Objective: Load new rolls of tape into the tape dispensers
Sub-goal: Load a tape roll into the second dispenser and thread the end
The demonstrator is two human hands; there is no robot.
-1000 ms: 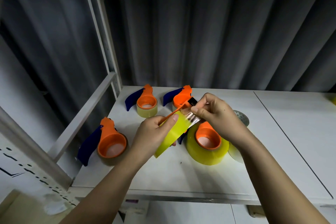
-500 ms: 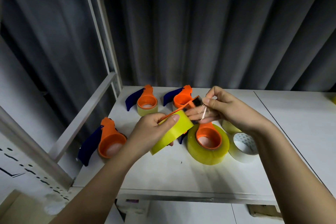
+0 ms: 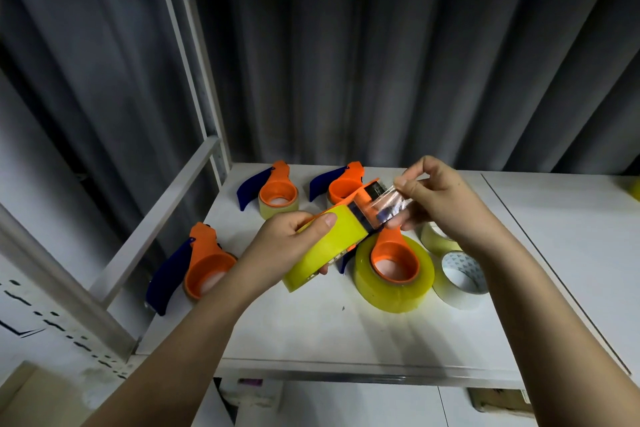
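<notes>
**Q:** What are the hands doing?

**A:** The left hand [image 3: 287,246] grips a yellow roll of tape [image 3: 327,246] mounted in an orange dispenser [image 3: 363,199], held above the middle of a white bench [image 3: 311,333]. The thumb lies across the top of the roll and the fingers curl under it. The right hand [image 3: 446,204] pinches the loose clear strip of tape [image 3: 389,204] between thumb and fingertips, just past the front end of the dispenser. The strip runs from the roll over the dispenser's front end to that hand.

**Q:** What else lies on the bench?

**A:** Near the back edge, towards the left, sit two more dispensers with orange bodies and dark blue handles: one at the back left [image 3: 273,192], and a second one [image 3: 341,184] just right of it, partly hidden behind the held dispenser. A third dispenser [image 3: 197,267] lies at the left edge, with its blue handle pointing towards the front-left corner. Each holds a roll. Below the right hand lies a fat yellow roll with an orange dispenser in its core [image 3: 394,270]. Just beside it on the right lies a loose pale roll with a white core [image 3: 462,279], and behind that another pale roll [image 3: 438,239], partly hidden by the right wrist.

**Q:** And behind the bench?

**A:** A grey ribbed wall [image 3: 381,80], with a white metal frame [image 3: 194,80] on the left.
</notes>
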